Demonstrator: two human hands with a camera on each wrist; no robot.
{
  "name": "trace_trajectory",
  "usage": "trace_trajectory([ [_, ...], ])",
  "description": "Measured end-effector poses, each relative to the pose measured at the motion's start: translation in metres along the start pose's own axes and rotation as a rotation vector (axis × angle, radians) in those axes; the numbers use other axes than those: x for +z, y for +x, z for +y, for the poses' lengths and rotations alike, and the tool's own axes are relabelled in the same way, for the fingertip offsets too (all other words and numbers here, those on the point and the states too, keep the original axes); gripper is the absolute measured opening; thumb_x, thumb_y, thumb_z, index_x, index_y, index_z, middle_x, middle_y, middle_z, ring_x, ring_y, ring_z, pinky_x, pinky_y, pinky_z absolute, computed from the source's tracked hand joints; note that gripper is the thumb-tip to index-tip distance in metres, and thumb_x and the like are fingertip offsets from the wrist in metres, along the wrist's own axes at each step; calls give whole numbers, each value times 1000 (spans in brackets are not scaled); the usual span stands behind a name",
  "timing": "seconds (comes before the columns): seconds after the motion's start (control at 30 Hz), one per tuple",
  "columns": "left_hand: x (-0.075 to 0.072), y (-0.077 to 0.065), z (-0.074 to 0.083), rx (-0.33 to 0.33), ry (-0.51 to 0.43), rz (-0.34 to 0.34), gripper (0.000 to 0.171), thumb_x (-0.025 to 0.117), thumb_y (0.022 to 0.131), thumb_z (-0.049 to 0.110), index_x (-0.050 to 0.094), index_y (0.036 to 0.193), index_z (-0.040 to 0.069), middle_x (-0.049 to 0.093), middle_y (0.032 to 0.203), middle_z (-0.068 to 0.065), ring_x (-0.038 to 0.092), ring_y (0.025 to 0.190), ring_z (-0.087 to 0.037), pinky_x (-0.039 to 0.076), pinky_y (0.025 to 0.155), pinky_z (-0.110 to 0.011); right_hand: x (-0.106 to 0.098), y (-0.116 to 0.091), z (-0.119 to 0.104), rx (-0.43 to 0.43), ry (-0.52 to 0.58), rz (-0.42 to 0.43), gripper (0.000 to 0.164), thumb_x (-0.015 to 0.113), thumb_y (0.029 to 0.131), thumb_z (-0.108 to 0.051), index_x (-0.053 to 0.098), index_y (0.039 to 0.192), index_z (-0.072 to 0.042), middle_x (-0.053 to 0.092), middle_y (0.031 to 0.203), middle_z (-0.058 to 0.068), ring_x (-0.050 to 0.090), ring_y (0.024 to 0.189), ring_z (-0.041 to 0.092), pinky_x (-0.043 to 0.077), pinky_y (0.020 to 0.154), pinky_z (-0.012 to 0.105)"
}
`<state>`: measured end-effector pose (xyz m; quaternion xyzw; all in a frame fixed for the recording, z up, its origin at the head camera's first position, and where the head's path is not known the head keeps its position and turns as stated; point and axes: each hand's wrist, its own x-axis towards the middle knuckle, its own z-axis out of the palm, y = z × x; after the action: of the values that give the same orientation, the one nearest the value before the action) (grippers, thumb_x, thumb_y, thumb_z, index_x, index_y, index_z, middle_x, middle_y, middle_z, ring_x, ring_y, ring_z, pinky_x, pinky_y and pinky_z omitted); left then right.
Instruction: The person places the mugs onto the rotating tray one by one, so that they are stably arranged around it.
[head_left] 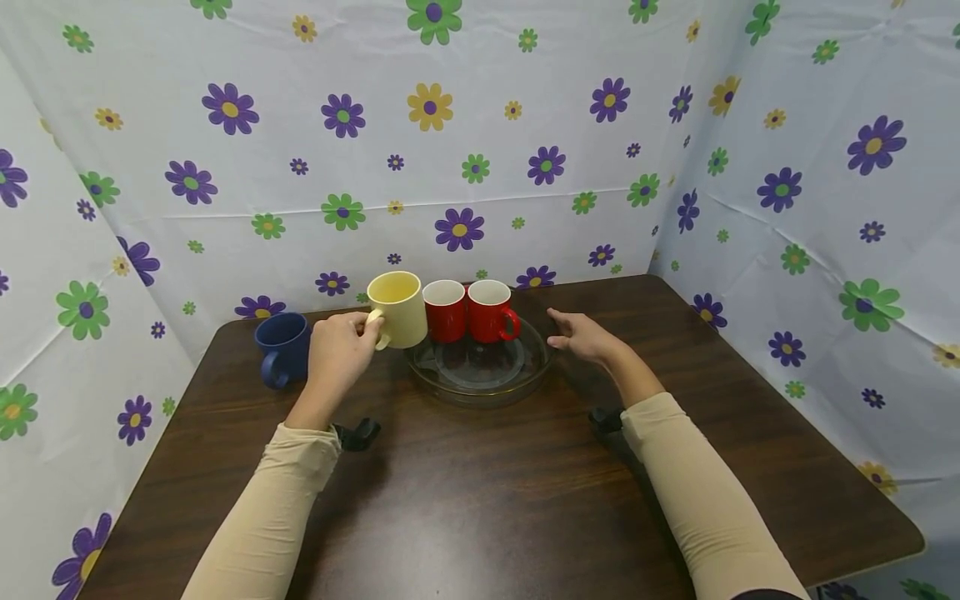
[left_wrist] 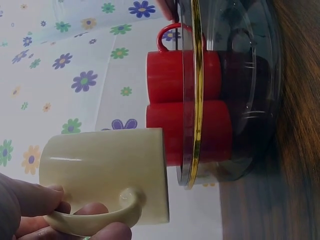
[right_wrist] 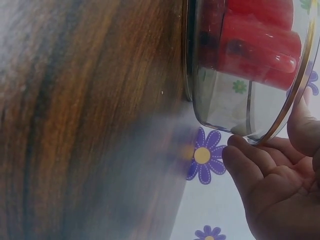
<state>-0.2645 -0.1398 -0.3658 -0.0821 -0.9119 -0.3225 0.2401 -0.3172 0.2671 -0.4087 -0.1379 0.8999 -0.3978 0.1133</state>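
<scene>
By its handle, my left hand [head_left: 341,350] grips a pale yellow mug [head_left: 405,312], held upright at the left edge of a round glass dish [head_left: 480,385]. The left wrist view shows thumb and fingers around the handle of this mug [left_wrist: 105,170]. Two red mugs with white insides stand side by side in the dish: the left red mug [head_left: 446,317] and the right red mug [head_left: 489,321], its handle facing right. My right hand [head_left: 588,340] is at the dish's right side, fingers loosely extended. In the right wrist view its fingertips [right_wrist: 237,145] are right at the gold rim [right_wrist: 295,95].
A dark blue mug [head_left: 288,343] stands on the brown wooden table [head_left: 450,483], left of my left hand. White flower-patterned sheets [head_left: 480,133] hang behind the table and at both sides. Black straps or mounts [head_left: 358,435] stick out at the wrists.
</scene>
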Motion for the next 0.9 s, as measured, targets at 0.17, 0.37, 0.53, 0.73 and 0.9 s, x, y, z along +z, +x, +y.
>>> trace_trajectory([
  [0.17, 2, 1, 2, 24, 2, 6, 28, 66, 98, 21, 78, 104, -3, 75, 81, -16, 57, 63, -27, 40, 52, -31, -1, -1, 0, -6, -5, -2, 70, 56, 103, -6, 16, 160, 4, 14, 165, 25, 22, 149, 44, 24, 119, 53],
  [0.37, 5, 1, 5, 52, -4, 15, 26, 68, 97, 22, 79, 102, -1, 73, 75, -12, 54, 60, -26, 37, 50, -32, -2, -2, -1, -1, -8, 0, 70, 56, 104, -7, 16, 160, 3, 14, 165, 26, 21, 149, 45, 24, 119, 54],
  [0.53, 7, -1, 9, 71, -11, 7, 25, 68, 96, 21, 79, 100, -1, 73, 72, -11, 53, 58, -25, 36, 49, -31, -2, -3, -2, 16, 5, -8, 71, 56, 104, -8, 15, 161, 1, 13, 166, 24, 20, 150, 43, 24, 120, 53],
  [0.73, 11, -2, 10, 80, -15, 0, 25, 68, 96, 20, 79, 101, -1, 73, 72, -11, 52, 57, -23, 37, 49, -30, -2, -4, -2, 14, 5, -1, 70, 57, 104, -9, 16, 161, 0, 15, 165, 24, 20, 150, 43, 23, 120, 54],
  [0.9, 14, -4, 10, 78, -19, -12, 24, 68, 96, 20, 79, 101, -1, 72, 70, -10, 50, 56, -23, 35, 48, -30, 0, -4, -2, 5, 13, -6, 70, 57, 104, -9, 16, 160, 2, 15, 165, 24, 21, 150, 43, 24, 120, 53],
])
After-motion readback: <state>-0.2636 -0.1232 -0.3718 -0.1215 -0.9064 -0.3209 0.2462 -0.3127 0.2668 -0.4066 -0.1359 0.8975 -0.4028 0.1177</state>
